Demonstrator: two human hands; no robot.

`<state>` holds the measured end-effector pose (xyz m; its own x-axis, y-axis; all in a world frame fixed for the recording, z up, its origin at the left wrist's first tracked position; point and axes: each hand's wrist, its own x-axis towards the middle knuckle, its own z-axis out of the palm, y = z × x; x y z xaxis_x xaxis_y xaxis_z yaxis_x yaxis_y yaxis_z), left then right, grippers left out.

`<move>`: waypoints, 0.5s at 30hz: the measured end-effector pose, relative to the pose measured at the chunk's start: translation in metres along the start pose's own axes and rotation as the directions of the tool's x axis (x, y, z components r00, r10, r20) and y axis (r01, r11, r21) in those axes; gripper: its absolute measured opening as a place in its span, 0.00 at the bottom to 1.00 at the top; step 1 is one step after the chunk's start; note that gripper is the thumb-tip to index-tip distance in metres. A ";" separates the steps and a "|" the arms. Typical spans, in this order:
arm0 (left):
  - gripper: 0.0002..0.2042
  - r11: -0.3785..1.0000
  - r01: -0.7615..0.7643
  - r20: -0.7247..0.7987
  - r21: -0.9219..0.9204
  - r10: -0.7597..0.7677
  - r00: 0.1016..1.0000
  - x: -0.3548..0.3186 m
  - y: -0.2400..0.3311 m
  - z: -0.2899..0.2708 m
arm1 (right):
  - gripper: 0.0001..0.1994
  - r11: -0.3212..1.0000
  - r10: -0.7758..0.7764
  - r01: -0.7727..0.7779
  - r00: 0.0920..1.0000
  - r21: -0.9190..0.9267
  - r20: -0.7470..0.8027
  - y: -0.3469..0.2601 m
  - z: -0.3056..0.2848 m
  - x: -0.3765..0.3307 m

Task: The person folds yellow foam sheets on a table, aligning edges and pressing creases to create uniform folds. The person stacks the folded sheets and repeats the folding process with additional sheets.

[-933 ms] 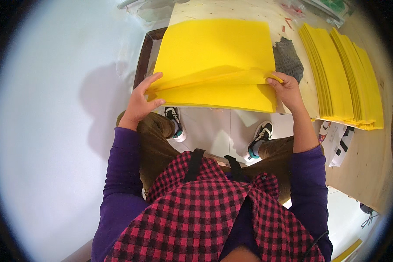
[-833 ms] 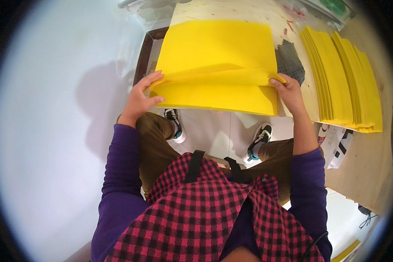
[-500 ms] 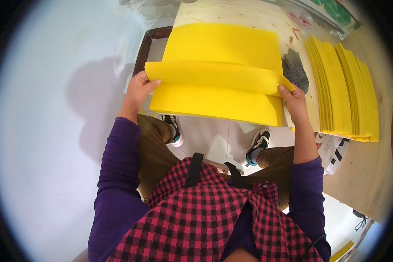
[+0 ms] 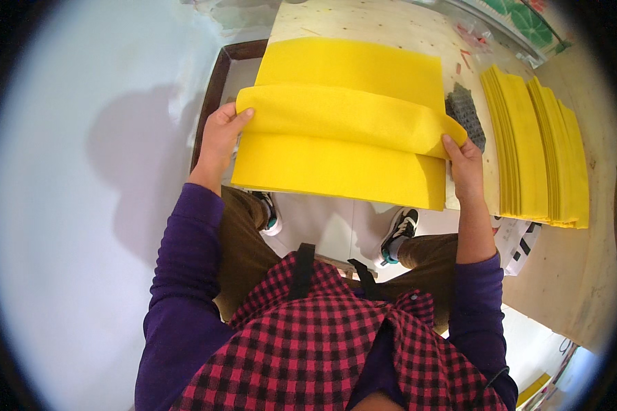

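Note:
A yellow felt-like sheet (image 4: 343, 116) is held at its two ends, raised as a curved band across the table. My left hand (image 4: 223, 133) pinches its left end, thumb on top. My right hand (image 4: 463, 164) grips the right end in the same way. Under the band lies a yellow stack (image 4: 349, 168) of flat sheets, its near edge reaching the table's front. Whether the band is a loose sheet or a folded part of the stack's top layer I cannot tell.
To the right of the stack sits a crumpled grey cloth (image 4: 465, 116). Folded yellow sheets (image 4: 517, 144) stand in several thick piles farther right on the wooden table (image 4: 370, 19). A dark frame (image 4: 216, 82) borders the left, beside a pale wall (image 4: 68, 226). My shoes show below.
The band's left end has come slightly right and up with my left hand, and the band looks wider and more curved. Both hands still hold it.

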<state>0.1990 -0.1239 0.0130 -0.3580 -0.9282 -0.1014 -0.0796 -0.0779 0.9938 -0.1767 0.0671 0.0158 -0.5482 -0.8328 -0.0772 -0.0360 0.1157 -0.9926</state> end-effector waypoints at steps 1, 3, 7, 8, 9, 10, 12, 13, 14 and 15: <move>0.11 1.000 0.009 -0.014 -0.010 -0.010 1.000 0.000 -0.001 0.002 | 0.13 1.000 -0.002 0.002 1.000 -0.002 -0.015 0.000 0.001 0.002; 0.11 0.999 0.020 -0.046 -0.026 -0.021 0.999 0.001 -0.001 0.003 | 0.13 0.999 0.005 -0.007 0.999 -0.054 -0.040 0.001 0.001 0.005; 0.10 0.997 0.044 -0.042 -0.057 -0.047 0.998 0.002 -0.002 0.002 | 0.13 0.995 -0.005 0.000 0.999 -0.100 -0.047 0.001 0.002 0.007; 0.10 0.997 0.043 -0.041 -0.069 -0.046 0.998 0.001 -0.003 0.002 | 0.13 0.995 -0.005 0.000 0.999 -0.104 -0.051 0.001 0.002 0.007; 0.10 0.996 0.040 -0.041 -0.081 -0.043 0.998 0.000 -0.003 0.003 | 0.13 0.995 -0.003 -0.003 0.998 -0.104 -0.057 0.001 0.003 0.008; 0.09 0.995 0.037 -0.041 -0.092 -0.041 0.998 0.000 -0.003 0.003 | 0.13 0.995 -0.003 -0.003 0.998 -0.101 -0.059 0.001 0.004 0.008; 0.09 0.994 0.041 -0.040 -0.097 -0.045 0.998 0.000 -0.002 0.004 | 0.13 0.995 -0.003 -0.004 0.997 -0.096 -0.073 0.000 0.006 0.009; 0.09 0.993 0.042 -0.043 -0.109 -0.046 0.998 0.001 -0.002 0.005 | 0.13 0.996 -0.013 0.007 0.998 -0.088 -0.069 0.000 0.006 0.010; 0.09 0.991 0.054 -0.033 -0.119 -0.058 0.998 0.001 -0.002 0.005 | 0.13 0.996 -0.004 -0.003 0.997 -0.090 -0.073 -0.001 0.007 0.011; 0.09 0.988 0.065 -0.027 -0.138 -0.069 0.997 0.001 -0.001 0.006 | 0.12 0.996 -0.004 -0.002 0.998 -0.088 -0.067 -0.002 0.007 0.011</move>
<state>0.1932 -0.1228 0.0112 -0.3265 -0.9300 -0.1687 0.0265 -0.1874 0.9819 -0.1768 0.0539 0.0158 -0.6031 -0.7949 -0.0664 -0.1084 0.1641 -0.9805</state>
